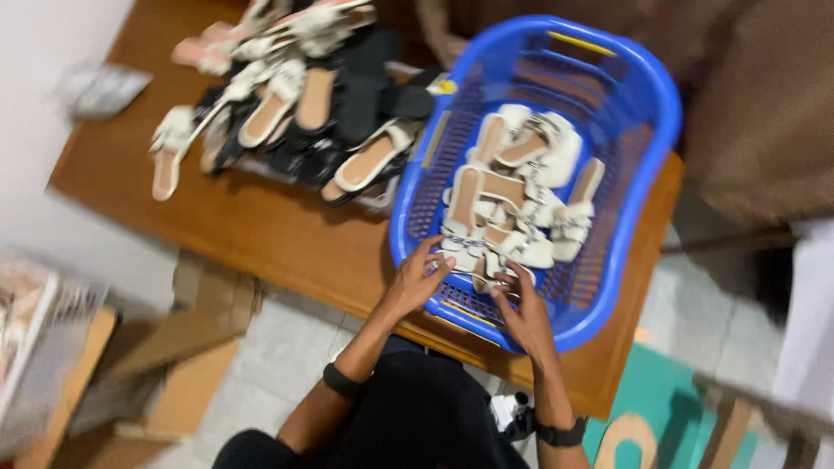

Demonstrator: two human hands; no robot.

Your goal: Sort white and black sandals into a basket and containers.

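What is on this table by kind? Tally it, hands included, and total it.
Blue plastic basket: 1
Brown wooden table: 1
Heaps of pale and black strappy sandals: 2 (singles too blurred)
Hands: 2, left hand, right hand
Total: 6

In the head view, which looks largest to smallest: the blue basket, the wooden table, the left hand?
1. Wooden table
2. Blue basket
3. Left hand

Heap of white sandals (pixel 512 195) with tan insoles, jumbled at mixed angles, soles mostly up-facing, inside a blue slotted plastic basket (pixel 638 104), oval, upright, on the wooden counter (pixel 287 239), nearest sandals at the basket's near rim, image blurred
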